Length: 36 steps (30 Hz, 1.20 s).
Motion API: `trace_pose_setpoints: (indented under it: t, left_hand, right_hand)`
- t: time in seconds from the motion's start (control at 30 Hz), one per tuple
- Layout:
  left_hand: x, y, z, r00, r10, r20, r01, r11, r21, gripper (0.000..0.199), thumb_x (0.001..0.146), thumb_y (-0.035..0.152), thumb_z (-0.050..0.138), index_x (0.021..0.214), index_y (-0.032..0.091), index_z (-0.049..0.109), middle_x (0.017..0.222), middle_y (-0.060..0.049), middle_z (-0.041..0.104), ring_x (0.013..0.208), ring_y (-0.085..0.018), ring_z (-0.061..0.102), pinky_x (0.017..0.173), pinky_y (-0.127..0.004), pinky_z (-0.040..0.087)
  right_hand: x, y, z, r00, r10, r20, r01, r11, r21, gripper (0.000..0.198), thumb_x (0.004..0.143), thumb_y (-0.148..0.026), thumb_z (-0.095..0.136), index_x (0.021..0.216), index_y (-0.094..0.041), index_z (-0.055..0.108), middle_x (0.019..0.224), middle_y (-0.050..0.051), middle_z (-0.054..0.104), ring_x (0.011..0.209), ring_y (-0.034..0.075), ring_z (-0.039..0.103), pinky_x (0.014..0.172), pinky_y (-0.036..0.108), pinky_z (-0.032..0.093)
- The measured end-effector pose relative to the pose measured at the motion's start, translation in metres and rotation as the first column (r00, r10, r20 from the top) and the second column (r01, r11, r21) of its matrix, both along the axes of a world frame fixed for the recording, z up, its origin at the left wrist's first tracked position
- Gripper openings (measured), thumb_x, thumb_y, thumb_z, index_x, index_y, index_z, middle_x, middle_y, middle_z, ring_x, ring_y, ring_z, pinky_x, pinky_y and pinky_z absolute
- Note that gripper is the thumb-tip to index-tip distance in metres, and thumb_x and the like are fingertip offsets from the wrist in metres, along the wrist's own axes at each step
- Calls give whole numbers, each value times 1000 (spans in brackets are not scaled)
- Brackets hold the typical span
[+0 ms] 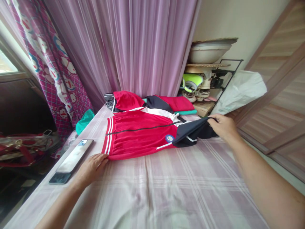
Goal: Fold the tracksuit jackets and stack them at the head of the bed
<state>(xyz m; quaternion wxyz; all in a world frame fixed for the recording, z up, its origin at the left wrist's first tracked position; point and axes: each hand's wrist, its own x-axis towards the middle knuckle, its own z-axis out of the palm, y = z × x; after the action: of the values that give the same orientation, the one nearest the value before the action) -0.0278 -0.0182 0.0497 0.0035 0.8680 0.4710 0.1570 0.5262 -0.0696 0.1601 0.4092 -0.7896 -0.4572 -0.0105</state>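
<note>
A red, navy and white zip jacket [140,130] lies flat on the bed, front side up, with its striped hem to the left and a round blue badge on the chest. My right hand [222,126] pinches navy cloth at the jacket's right end and lifts it slightly off the sheet. At the near corner of the hem, my left hand [95,163] has its fingers closed on the jacket's edge; the fingertips are partly hidden. The jacket's far sleeve is spread toward the curtain.
Two phones, one pale [75,157] and one dark [59,178], rest near the bed's left edge. Folded red clothing [179,103] lies at the back. Beyond the plaid bedsheet [171,187] stand a purple curtain [147,44], a shoe rack [224,86] and a white bag [240,89].
</note>
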Motion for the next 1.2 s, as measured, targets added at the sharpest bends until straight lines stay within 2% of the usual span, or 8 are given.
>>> trace_pose_setpoints:
  t: [0.1,0.2,0.37,0.57,0.67,0.77,1.0,1.2]
  left_hand:
    - [10,24,19,996,83,-44,-85,995,-46,45,94,49,32,99,22,67,95,-7,76,87,-23,71,79,-32,53]
    - [26,59,40,968,216,-126,-225,972,-63,41,95,48,32,100,24,65,94,-5,75,86,-23,70,72,-30,50]
    - [42,91,40,952,274,-137,-275,961,15,38,92,47,40,105,21,66,107,-10,72,96,-25,68,79,-33,51]
    - [33,47,6,1000,-2,-4,3,975,222,38,95,45,40,111,24,68,115,-9,71,107,-24,65,95,-39,49]
    - [27,35,-1,995,-91,-49,98,976,193,40,95,44,43,120,23,65,119,-10,70,109,-26,64,97,-42,48]
    - [29,40,1,991,-57,-117,72,990,123,41,94,36,43,128,23,62,127,-11,66,110,-26,64,96,-41,50]
    - [48,53,26,967,51,-248,-59,998,-22,51,85,8,39,124,28,65,125,-9,66,105,-25,67,92,-39,51]
    - [24,19,28,986,-9,-169,16,999,40,46,87,12,40,119,30,68,120,-9,67,106,-24,66,94,-39,50]
  right_hand:
    - [-8,40,22,957,-72,282,103,990,-98,27,78,-29,55,94,-18,73,79,8,71,83,26,64,81,39,50]
    - [-13,99,34,908,19,419,29,994,-107,33,79,-25,51,103,-17,72,97,12,72,99,29,64,92,43,47]
    - [-16,156,7,805,291,517,-260,956,-134,53,75,-23,57,127,-15,62,133,14,59,124,30,53,104,43,43]
    - [-16,66,-74,766,458,450,-420,888,-189,30,87,-23,46,101,-24,72,100,5,74,91,21,69,85,35,54]
    - [-8,16,-110,611,618,495,-537,783,-314,40,79,-13,47,110,-24,71,112,5,73,105,21,66,94,37,51]
    - [1,6,-129,539,659,524,-526,750,-401,58,72,-4,44,124,-20,66,125,9,67,115,23,61,99,41,48]
    - [-7,34,-110,568,607,556,-372,792,-485,46,78,-4,45,108,-21,75,99,10,72,90,22,64,80,34,49]
    - [-3,-15,-95,522,599,607,-370,801,-472,40,77,-5,48,96,-25,78,89,7,70,85,22,60,76,33,46]
